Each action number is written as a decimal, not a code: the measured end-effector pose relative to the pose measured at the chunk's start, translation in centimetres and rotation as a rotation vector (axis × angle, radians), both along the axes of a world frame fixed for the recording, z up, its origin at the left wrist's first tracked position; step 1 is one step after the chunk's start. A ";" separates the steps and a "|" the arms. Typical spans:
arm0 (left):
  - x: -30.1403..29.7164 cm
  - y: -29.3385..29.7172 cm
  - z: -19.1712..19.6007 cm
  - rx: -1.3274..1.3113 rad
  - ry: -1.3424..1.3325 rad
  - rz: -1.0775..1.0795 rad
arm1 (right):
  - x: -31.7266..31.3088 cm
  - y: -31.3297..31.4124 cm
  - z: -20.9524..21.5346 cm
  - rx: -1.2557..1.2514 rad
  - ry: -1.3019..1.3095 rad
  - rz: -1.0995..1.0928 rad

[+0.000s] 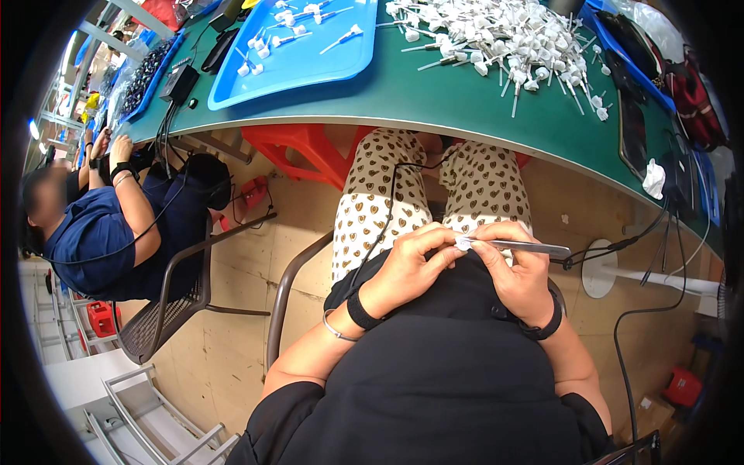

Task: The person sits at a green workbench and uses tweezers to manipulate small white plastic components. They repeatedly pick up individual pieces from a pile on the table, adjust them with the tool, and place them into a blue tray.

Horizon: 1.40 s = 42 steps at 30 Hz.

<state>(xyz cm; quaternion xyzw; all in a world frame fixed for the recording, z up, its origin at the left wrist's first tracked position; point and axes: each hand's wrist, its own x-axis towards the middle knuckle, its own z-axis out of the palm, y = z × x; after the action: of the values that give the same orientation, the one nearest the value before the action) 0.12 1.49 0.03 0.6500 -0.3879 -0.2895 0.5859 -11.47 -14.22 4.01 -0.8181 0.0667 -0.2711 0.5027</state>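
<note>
Above my lap my left hand is closed, pinching a small white plastic piece between thumb and fingertips. My right hand grips slim silver tweezers, the broad end sticking out to the right past the fingers. The tip of the tweezers meets the white piece, where both hands' fingertips come together; fingers partly cover that spot. On the green table ahead lies a big pile of white plastic parts with thin stems. A blue tray at the left of the pile holds several similar parts.
The green table's edge runs beyond my knees. A dark phone-like object and crumpled white tissue lie at the right. Cables hang at both sides. A co-worker in dark blue sits at the left; a red stool stands under the table.
</note>
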 end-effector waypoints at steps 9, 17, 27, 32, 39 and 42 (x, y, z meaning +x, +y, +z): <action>0.0 0.0 0.5 0.018 0.008 0.002 | 0.0 0.1 0.3 0.146 0.053 -0.006; 0.0 0.1 0.1 -0.025 -0.011 0.005 | 0.0 0.3 0.2 0.364 0.106 -0.030; -0.1 0.0 0.1 -0.032 -0.121 0.011 | -0.1 0.4 0.2 0.293 0.110 -0.047; -0.1 0.0 0.1 -0.038 -0.105 0.008 | 0.0 0.3 -0.1 0.244 0.085 -0.042; -0.1 0.0 0.1 -0.034 -0.124 0.013 | 0.0 0.2 0.0 0.187 0.070 -0.034; -0.1 0.0 0.1 -0.031 -0.116 0.014 | 0.0 0.2 -0.2 0.212 0.075 -0.032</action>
<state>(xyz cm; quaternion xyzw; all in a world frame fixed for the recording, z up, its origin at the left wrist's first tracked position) 0.00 1.51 0.10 0.6593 -0.4209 -0.2414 0.5744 -11.48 -13.99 3.84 -0.7686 0.1268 -0.2399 0.5793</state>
